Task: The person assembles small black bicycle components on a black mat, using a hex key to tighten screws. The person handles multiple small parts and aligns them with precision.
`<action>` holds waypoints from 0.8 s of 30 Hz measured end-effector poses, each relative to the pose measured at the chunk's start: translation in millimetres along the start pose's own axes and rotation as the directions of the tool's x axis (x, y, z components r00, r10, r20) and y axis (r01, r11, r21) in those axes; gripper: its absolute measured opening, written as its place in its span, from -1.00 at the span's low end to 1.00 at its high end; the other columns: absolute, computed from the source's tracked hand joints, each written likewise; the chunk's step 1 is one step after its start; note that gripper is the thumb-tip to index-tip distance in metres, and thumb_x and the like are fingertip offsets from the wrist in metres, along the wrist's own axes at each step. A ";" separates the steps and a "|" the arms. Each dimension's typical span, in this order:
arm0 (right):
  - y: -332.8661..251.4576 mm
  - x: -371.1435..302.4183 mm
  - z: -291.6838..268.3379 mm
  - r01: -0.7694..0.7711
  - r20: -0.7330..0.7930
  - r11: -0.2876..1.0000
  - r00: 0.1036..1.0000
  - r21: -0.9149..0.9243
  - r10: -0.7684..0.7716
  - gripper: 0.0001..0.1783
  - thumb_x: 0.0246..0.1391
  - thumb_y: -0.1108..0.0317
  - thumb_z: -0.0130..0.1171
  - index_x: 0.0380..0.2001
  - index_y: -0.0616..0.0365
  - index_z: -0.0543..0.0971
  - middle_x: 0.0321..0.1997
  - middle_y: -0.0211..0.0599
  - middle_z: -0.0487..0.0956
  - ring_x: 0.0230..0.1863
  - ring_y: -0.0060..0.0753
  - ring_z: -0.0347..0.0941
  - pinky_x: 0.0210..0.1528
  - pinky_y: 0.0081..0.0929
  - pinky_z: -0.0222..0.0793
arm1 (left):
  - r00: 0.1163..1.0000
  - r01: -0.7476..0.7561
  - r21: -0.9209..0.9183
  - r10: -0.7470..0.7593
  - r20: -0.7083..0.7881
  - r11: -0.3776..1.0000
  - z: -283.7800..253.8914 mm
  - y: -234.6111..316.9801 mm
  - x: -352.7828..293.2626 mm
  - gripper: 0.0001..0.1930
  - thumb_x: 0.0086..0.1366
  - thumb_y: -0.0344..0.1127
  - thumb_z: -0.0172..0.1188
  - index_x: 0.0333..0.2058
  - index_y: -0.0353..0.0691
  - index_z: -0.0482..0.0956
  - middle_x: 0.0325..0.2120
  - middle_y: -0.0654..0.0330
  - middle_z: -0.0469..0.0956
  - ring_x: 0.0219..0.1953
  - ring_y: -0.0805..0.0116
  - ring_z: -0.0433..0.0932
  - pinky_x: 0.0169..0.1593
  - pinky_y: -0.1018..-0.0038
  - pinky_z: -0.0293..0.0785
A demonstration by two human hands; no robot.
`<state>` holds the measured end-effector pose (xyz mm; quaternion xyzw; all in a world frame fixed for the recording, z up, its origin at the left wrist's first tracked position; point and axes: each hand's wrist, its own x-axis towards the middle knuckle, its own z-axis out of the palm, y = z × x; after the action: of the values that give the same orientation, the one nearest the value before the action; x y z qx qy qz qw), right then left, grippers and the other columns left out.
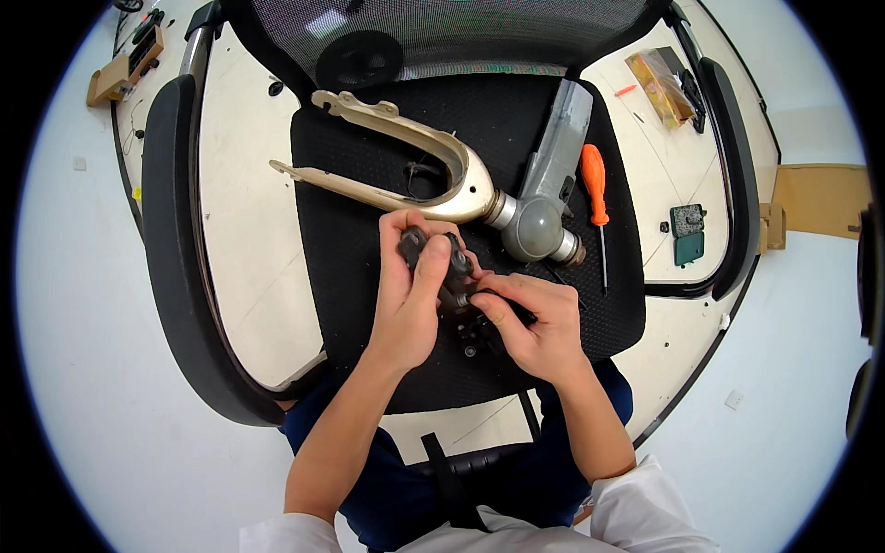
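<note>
My left hand [410, 295] is closed around a dark, rounded part [457, 262] with two lobes, just in front of the fork. Close beside it, my right hand [536, 318] pinches a slim black piece [498, 300] whose silvery end meets the dark part; the fingers hide its exact kind. Below the hands, small black metal parts [479, 336] lie on the chair seat [369, 364]. Beyond them rests a gold-coloured fork [429, 205], joined to a grey tubular frame piece [560, 138]. An orange-handled screwdriver [594, 180] lies on the right of the seat.
Padded armrests [171, 249] flank the seat on both sides, and a mesh backrest [452, 37] rises behind it. A black disc [359, 59] sits at the seat's back. On the floor at right are a green case [688, 235] and a box [659, 88].
</note>
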<state>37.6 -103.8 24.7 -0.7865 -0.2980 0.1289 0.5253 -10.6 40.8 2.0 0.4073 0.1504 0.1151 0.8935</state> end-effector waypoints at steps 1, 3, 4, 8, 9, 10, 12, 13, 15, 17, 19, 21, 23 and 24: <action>1.7 -0.6 -0.4 -0.013 0.020 0.999 1.000 0.043 0.012 -0.82 0.02 0.43 0.30 -0.30 0.29 0.64 -0.47 -0.17 0.63 -0.57 -0.41 0.52 -0.49 -0.58 0.37 | 1.000 -0.024 0.076 0.022 0.022 0.997 -2.1 1.8 1.2 -0.79 0.42 -0.32 -0.01 -0.11 -0.20 0.17 -0.34 0.18 0.40 -0.37 0.50 0.46 -0.24 0.51 0.49; 2.3 -1.5 1.4 -0.059 0.070 0.991 0.996 0.123 0.051 -0.83 0.03 0.42 0.29 -0.30 0.30 0.64 -0.48 -0.19 0.63 -0.58 -0.46 0.50 -0.49 -0.61 0.36 | 0.993 -0.104 0.232 0.114 -0.028 0.967 -0.7 2.5 2.6 -0.85 0.36 -0.41 0.06 -0.23 -0.24 0.26 -0.49 0.25 0.41 -0.51 0.58 0.45 -0.40 0.56 0.50; 1.3 -2.3 3.7 -0.093 0.100 0.983 0.992 0.158 0.077 -0.83 0.04 0.42 0.28 -0.30 0.30 0.64 -0.48 -0.20 0.62 -0.58 -0.48 0.49 -0.49 -0.62 0.35 | 0.985 -0.148 0.300 0.168 -0.043 0.942 -3.8 1.6 2.8 -0.86 0.35 -0.41 0.07 -0.25 -0.25 0.27 -0.50 0.26 0.42 -0.52 0.59 0.45 -0.41 0.56 0.50; -2.5 -3.8 13.7 -0.338 0.195 0.891 0.937 0.302 0.290 -0.82 0.09 0.39 0.26 -0.30 0.30 0.63 -0.50 -0.21 0.61 -0.59 -0.58 0.44 -0.50 -0.64 0.32 | 0.948 -0.245 0.412 0.305 -0.087 0.878 -11.3 -0.1 5.9 -0.89 0.31 -0.41 0.08 -0.34 -0.25 0.32 -0.57 0.25 0.42 -0.56 0.58 0.44 -0.47 0.58 0.48; 1.1 -4.3 14.2 -0.400 0.255 0.860 0.909 0.317 0.329 -0.81 0.14 0.37 0.21 -0.26 0.29 0.60 -0.49 -0.16 0.61 -0.60 -0.54 0.46 -0.52 -0.61 0.32 | 0.959 -0.196 0.384 0.258 -0.115 0.902 -5.6 5.6 5.9 -0.89 0.31 -0.40 0.05 -0.35 -0.25 0.31 -0.57 0.23 0.42 -0.57 0.55 0.45 -0.47 0.56 0.49; 0.8 -5.1 16.5 -0.368 0.204 0.890 0.925 0.270 0.320 -0.82 0.16 0.37 0.18 -0.28 0.30 0.59 -0.51 -0.15 0.60 -0.61 -0.49 0.46 -0.53 -0.59 0.31 | 0.968 -0.147 0.354 0.208 -0.141 0.924 -0.6 10.3 6.4 -0.89 0.31 -0.39 0.02 -0.36 -0.24 0.30 -0.56 0.20 0.42 -0.58 0.53 0.45 -0.48 0.55 0.49; -6.8 -4.4 24.4 -0.305 0.106 0.937 0.951 0.168 0.290 -0.83 0.19 0.37 0.13 -0.33 0.30 0.55 -0.55 -0.14 0.57 -0.62 -0.41 0.47 -0.55 -0.54 0.30 | 0.972 -0.049 0.246 0.103 -0.210 0.968 2.3 9.4 8.1 -0.89 0.27 -0.41 0.05 -0.40 -0.24 0.31 -0.55 0.19 0.43 -0.56 0.52 0.43 -0.46 0.57 0.41; -9.7 -6.4 28.5 -0.234 0.054 0.969 0.972 0.084 0.230 -0.84 0.19 0.38 0.12 -0.37 0.29 0.53 -0.58 -0.14 0.54 -0.64 -0.36 0.46 -0.57 -0.51 0.30 | 0.973 -0.050 0.204 0.093 -0.210 0.978 1.5 3.2 7.9 -0.89 0.27 -0.41 0.06 -0.40 -0.24 0.32 -0.55 0.19 0.43 -0.55 0.52 0.43 -0.45 0.58 0.38; -13.5 -11.4 33.6 -0.096 -0.035 0.991 0.995 -0.098 0.093 -0.83 0.18 0.39 0.09 -0.44 0.27 0.48 -0.63 -0.16 0.49 -0.67 -0.27 0.43 -0.60 -0.44 0.28 | 0.973 -0.014 0.109 0.038 -0.227 0.994 2.2 -7.8 7.5 -0.87 0.27 -0.36 0.05 -0.43 -0.23 0.33 -0.57 0.17 0.44 -0.53 0.52 0.40 -0.44 0.60 0.31; -11.7 -11.2 29.3 0.028 -0.050 0.978 0.998 -0.205 -0.039 -0.83 0.14 0.41 0.12 -0.50 0.23 0.46 -0.67 -0.19 0.45 -0.69 -0.24 0.39 -0.63 -0.40 0.25 | 0.977 0.111 0.035 -0.103 -0.188 0.993 2.6 -8.0 4.5 -0.84 0.28 -0.30 0.03 -0.44 -0.22 0.32 -0.59 0.17 0.43 -0.54 0.52 0.39 -0.43 0.60 0.31; -8.8 -10.0 25.6 0.145 -0.060 0.952 0.984 -0.270 -0.167 -0.85 0.09 0.43 0.12 -0.52 0.22 0.46 -0.70 -0.22 0.41 -0.72 -0.24 0.35 -0.64 -0.41 0.23 | 0.967 0.210 0.004 -0.207 -0.147 0.978 7.5 -3.6 4.0 -0.80 0.29 -0.23 0.01 -0.45 -0.20 0.31 -0.63 0.15 0.43 -0.56 0.53 0.36 -0.44 0.60 0.30; -2.6 -6.8 24.3 0.263 -0.069 0.919 0.953 -0.294 -0.295 -0.91 0.06 0.48 0.10 -0.50 0.24 0.49 -0.71 -0.25 0.38 -0.74 -0.27 0.32 -0.64 -0.46 0.20 | 0.963 0.237 -0.035 -0.240 -0.124 0.971 8.1 -4.1 3.8 -0.80 0.30 -0.22 0.01 -0.45 -0.19 0.31 -0.63 0.15 0.44 -0.56 0.54 0.36 -0.43 0.60 0.30; 1.0 -7.5 23.3 0.269 -0.056 0.929 0.955 -0.255 -0.292 -0.93 0.03 0.49 0.11 -0.49 0.25 0.50 -0.71 -0.24 0.38 -0.74 -0.28 0.33 -0.64 -0.47 0.21 | 0.958 0.261 -0.044 -0.264 -0.111 0.964 6.8 -3.5 4.0 -0.79 0.31 -0.21 0.01 -0.44 -0.18 0.32 -0.63 0.16 0.44 -0.57 0.54 0.36 -0.44 0.59 0.31; 1.8 -7.7 23.2 0.271 -0.049 0.934 0.956 -0.234 -0.290 -0.94 0.01 0.49 0.12 -0.49 0.25 0.50 -0.71 -0.24 0.39 -0.74 -0.29 0.33 -0.64 -0.47 0.21 | 0.955 0.274 -0.033 -0.276 -0.111 0.961 3.8 -3.3 4.4 -0.80 0.31 -0.21 0.01 -0.43 -0.18 0.32 -0.63 0.17 0.44 -0.58 0.54 0.36 -0.45 0.59 0.32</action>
<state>20.2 -91.5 12.6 -0.7948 -0.3979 -0.0144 0.4580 -4.9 37.4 1.1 0.3674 0.2556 0.0143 0.8942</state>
